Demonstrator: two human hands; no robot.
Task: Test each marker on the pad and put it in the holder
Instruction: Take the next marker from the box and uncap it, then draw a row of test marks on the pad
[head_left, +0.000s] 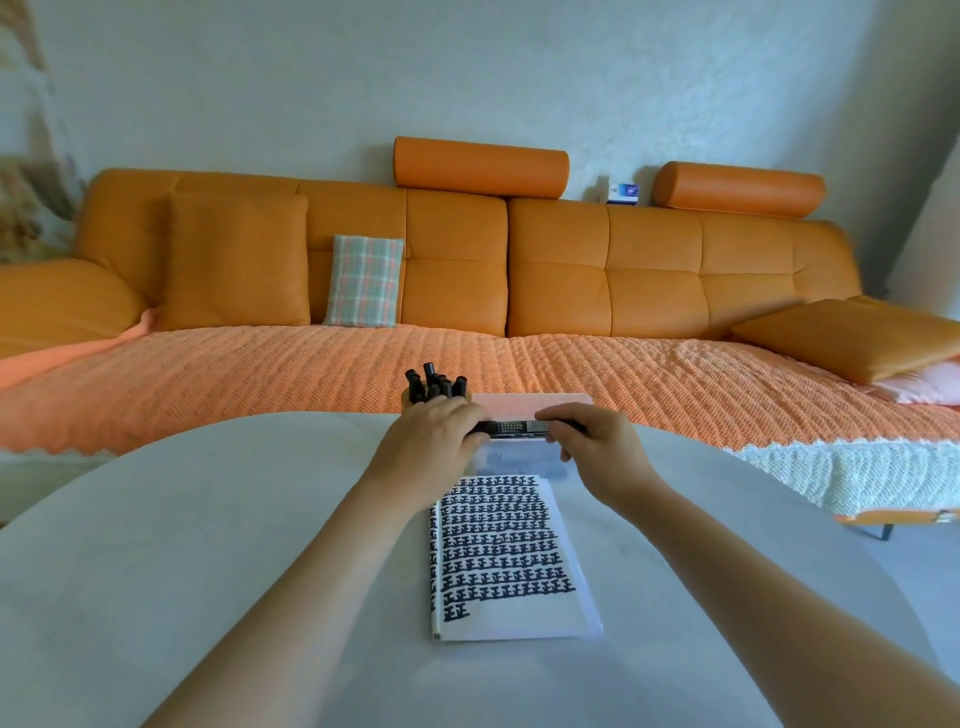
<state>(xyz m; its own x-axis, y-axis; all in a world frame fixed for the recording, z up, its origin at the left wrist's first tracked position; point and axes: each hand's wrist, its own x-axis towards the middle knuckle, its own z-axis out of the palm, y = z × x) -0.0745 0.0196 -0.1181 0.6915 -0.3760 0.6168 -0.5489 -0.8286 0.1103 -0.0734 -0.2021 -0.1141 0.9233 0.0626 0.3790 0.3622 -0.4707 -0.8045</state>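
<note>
We hold a black marker (519, 428) level between both hands, above the far end of the pad (506, 558) and clear of the paper. Our left hand (431, 436) is closed around its left end, our right hand (597, 441) is closed around its right end, and the printed label on the barrel shows in the gap between them. Whether the cap is on or off we cannot tell, as the fingers cover both ends.

The pad lies flat on the pale round table (208, 545), just on the near side of our hands, its white page nearly filled with rows of dark blue-black marks; only the near strip of the page is bare. Just beyond our left hand stands the holder (434, 387), mostly hidden by the hand, with a cluster of black markers sticking up out of it. To the right of it, behind the held marker, a pale pinkish flat object (535, 400) lies at the far edge of the table; we cannot make out what it is.

Beyond the table runs a long orange sofa (556, 270) with an orange woven cover on its seat, and a plaid cushion (364, 280) leans against its backrest on the left.
</note>
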